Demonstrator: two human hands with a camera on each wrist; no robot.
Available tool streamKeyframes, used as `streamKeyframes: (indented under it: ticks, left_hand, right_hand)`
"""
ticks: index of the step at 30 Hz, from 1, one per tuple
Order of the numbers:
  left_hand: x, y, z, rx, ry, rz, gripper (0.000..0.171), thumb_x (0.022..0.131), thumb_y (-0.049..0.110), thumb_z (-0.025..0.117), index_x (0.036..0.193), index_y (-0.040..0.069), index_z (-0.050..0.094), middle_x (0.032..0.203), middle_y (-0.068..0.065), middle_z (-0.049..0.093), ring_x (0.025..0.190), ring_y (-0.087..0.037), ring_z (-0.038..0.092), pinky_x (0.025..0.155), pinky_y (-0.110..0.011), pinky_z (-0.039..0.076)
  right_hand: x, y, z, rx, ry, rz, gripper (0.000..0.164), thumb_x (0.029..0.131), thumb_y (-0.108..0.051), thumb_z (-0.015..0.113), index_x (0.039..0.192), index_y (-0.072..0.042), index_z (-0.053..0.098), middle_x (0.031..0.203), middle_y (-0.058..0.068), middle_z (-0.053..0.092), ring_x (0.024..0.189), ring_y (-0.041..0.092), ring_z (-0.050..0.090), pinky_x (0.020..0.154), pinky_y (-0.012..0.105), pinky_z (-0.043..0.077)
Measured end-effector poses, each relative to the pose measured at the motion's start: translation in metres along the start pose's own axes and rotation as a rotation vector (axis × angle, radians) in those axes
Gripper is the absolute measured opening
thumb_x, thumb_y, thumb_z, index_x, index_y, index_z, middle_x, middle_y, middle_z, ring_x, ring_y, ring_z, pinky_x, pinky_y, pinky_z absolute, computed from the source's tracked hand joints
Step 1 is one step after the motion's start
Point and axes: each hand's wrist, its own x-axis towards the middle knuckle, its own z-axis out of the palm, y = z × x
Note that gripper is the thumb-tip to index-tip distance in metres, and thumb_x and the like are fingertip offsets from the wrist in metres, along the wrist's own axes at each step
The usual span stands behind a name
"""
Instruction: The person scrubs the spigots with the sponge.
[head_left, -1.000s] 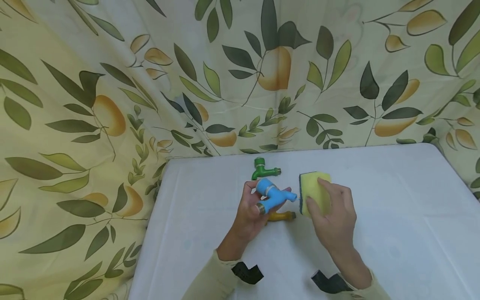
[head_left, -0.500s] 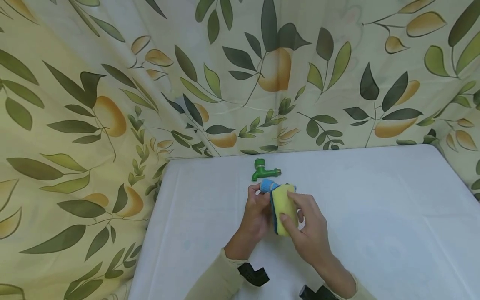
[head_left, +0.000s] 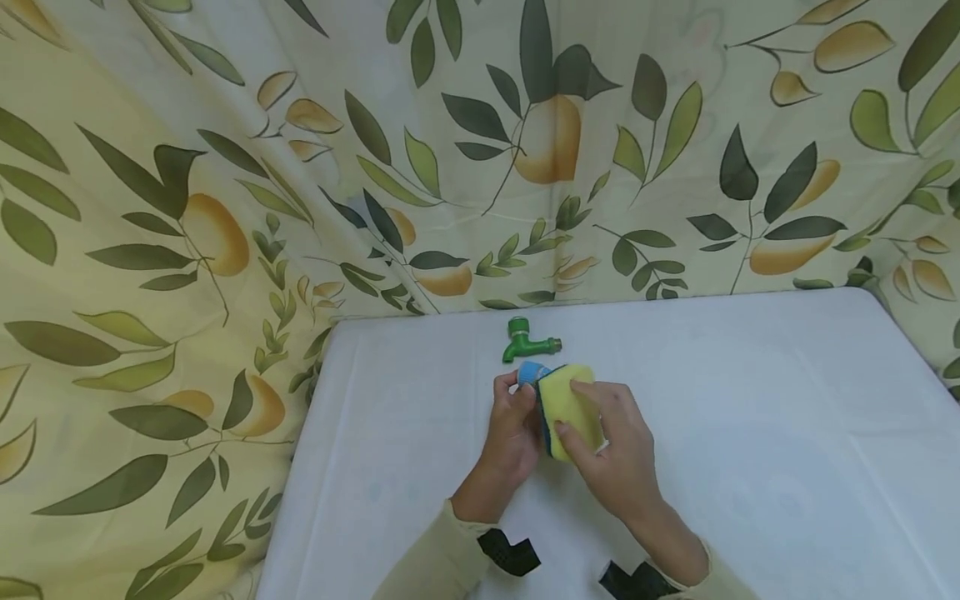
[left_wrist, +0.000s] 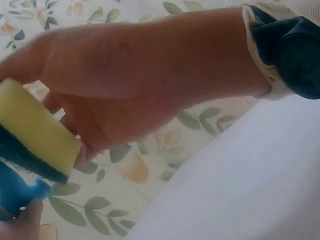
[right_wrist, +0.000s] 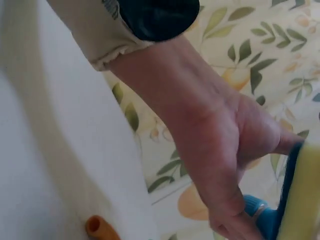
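My left hand (head_left: 508, 437) holds a blue tap (head_left: 531, 372), its fingers and thumb around the body. Most of that tap is hidden behind a yellow sponge (head_left: 572, 408) with a dark scouring side. My right hand (head_left: 622, 446) pinches the sponge, thumb and fingers on its yellow faces, and the dark side lies against the tap. In the left wrist view the blue tap (left_wrist: 20, 192) shows right below the sponge (left_wrist: 37, 132). The right wrist view has the tap's ridged blue knob (right_wrist: 254, 204) beside the left hand's fingers.
A green tap (head_left: 531, 347) lies on the white table (head_left: 787, 433) just beyond the hands. The open end of an orange-yellow tap (right_wrist: 99, 227) shows in the right wrist view. A leaf-patterned curtain (head_left: 645, 208) hangs behind and to the left.
My right hand has brought the sponge leftward onto the blue tap, covering most of it. Since half a second ago the sponge has shifted and turned slightly against it.
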Motion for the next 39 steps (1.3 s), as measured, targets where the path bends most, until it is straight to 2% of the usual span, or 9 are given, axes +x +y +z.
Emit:
streamKeyframes:
  ticks: [8,14,19,24,26,28,34,37,39]
  left_hand:
    - [-0.001,0.0,0.004,-0.047,-0.012,0.054,0.068,0.083,0.059,0.079,0.12,0.023,0.036,0.12,0.004,0.059,0.108,-0.012,0.058,0.097,-0.025,0.05]
    - [-0.002,0.0,0.005,-0.028,-0.023,0.061,0.068,0.084,0.058,0.077,0.123,0.023,0.033,0.124,0.002,0.056,0.113,-0.012,0.057,0.102,-0.025,0.049]
    - [-0.003,0.003,0.007,-0.033,-0.041,0.098,0.076,0.079,0.055,0.084,0.121,0.021,0.03,0.117,0.003,0.053,0.103,-0.008,0.055,0.096,-0.022,0.049]
    - [-0.009,0.011,0.011,0.029,-0.061,0.159,0.076,0.082,0.042,0.086,0.124,0.019,0.027,0.13,-0.005,0.044,0.112,-0.014,0.054,0.096,-0.02,0.051]
    - [-0.01,0.014,0.012,0.062,-0.064,0.167,0.075,0.083,0.038,0.084,0.126,0.019,0.025,0.136,-0.008,0.04,0.117,-0.018,0.054,0.098,-0.021,0.052]
    - [-0.01,0.016,0.012,0.069,-0.069,0.161,0.074,0.085,0.037,0.083,0.127,0.018,0.025,0.137,-0.009,0.039,0.118,-0.018,0.055,0.1,-0.022,0.052]
    - [-0.01,0.014,0.013,-0.023,-0.108,0.132,0.076,0.083,0.047,0.083,0.125,0.018,0.028,0.122,-0.001,0.05,0.108,-0.01,0.057,0.101,-0.024,0.052]
    - [-0.01,0.015,0.013,-0.066,-0.128,0.146,0.077,0.083,0.048,0.084,0.126,0.017,0.028,0.124,-0.004,0.051,0.121,-0.019,0.062,0.108,-0.033,0.051]
    - [-0.01,0.016,0.013,-0.084,-0.138,0.156,0.078,0.082,0.047,0.084,0.126,0.017,0.028,0.125,-0.006,0.051,0.126,-0.027,0.063,0.11,-0.039,0.048]
  right_hand:
    - [0.001,0.0,0.003,-0.089,0.018,0.032,0.049,0.082,-0.014,0.078,0.129,-0.011,0.064,0.113,0.011,0.059,0.096,0.015,0.055,0.074,0.025,0.05]
    - [-0.001,0.002,0.003,-0.138,0.071,-0.071,0.048,0.08,-0.018,0.078,0.126,-0.007,0.068,0.108,0.015,0.061,0.085,0.016,0.057,0.067,0.021,0.052]
    - [0.003,-0.002,-0.005,-0.09,0.027,0.028,0.047,0.082,-0.016,0.078,0.128,-0.011,0.067,0.11,0.01,0.061,0.088,0.01,0.05,0.067,0.019,0.047]
    - [0.008,0.006,-0.006,-0.228,0.129,-0.095,0.045,0.083,-0.023,0.07,0.125,-0.006,0.069,0.105,0.02,0.057,0.086,0.025,0.055,0.061,0.036,0.053]
    - [0.01,0.01,-0.006,-0.281,0.156,-0.087,0.045,0.085,-0.025,0.067,0.125,-0.007,0.069,0.105,0.022,0.057,0.085,0.029,0.055,0.06,0.041,0.051]
    - [0.009,0.011,-0.006,-0.285,0.155,-0.057,0.045,0.084,-0.025,0.068,0.127,-0.008,0.068,0.106,0.02,0.057,0.084,0.026,0.055,0.059,0.038,0.051]
    - [0.0,0.011,-0.001,-0.231,0.157,-0.146,0.047,0.085,-0.027,0.064,0.125,-0.002,0.064,0.104,0.02,0.059,0.076,0.023,0.054,0.058,0.032,0.052]
    - [0.005,0.017,-0.003,-0.299,0.205,-0.149,0.047,0.088,-0.03,0.058,0.125,-0.002,0.064,0.104,0.023,0.059,0.076,0.029,0.055,0.056,0.04,0.049]
    - [0.008,0.021,-0.006,-0.336,0.203,-0.104,0.045,0.09,-0.028,0.059,0.127,-0.003,0.063,0.106,0.024,0.058,0.079,0.031,0.056,0.057,0.043,0.05]
